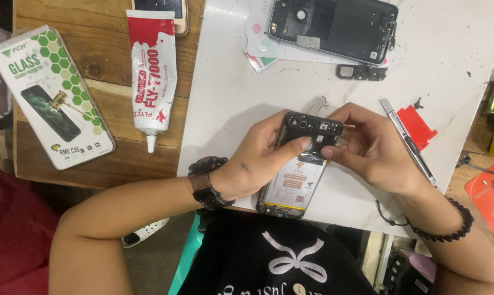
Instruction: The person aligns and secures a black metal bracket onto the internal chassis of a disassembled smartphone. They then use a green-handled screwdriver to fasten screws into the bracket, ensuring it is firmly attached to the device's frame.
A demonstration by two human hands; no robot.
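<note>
An opened phone [296,180] with its back off lies on a white work mat [225,93], showing a white battery and black circuit parts at its top end. My left hand [258,158] grips the phone's left side, thumb pressed on its upper part. My right hand [375,147] holds the phone's top right corner, with index finger and thumb pinched at the upper edge near the camera area. Whether a small part sits between the fingertips cannot be told.
A dark phone back housing [334,24] lies at the mat's far side, a small black part [361,72] below it. A metal pry tool [408,139] and red pick [417,125] lie right. A glue tube [153,71] and screen protector box [53,95] rest on the wooden table.
</note>
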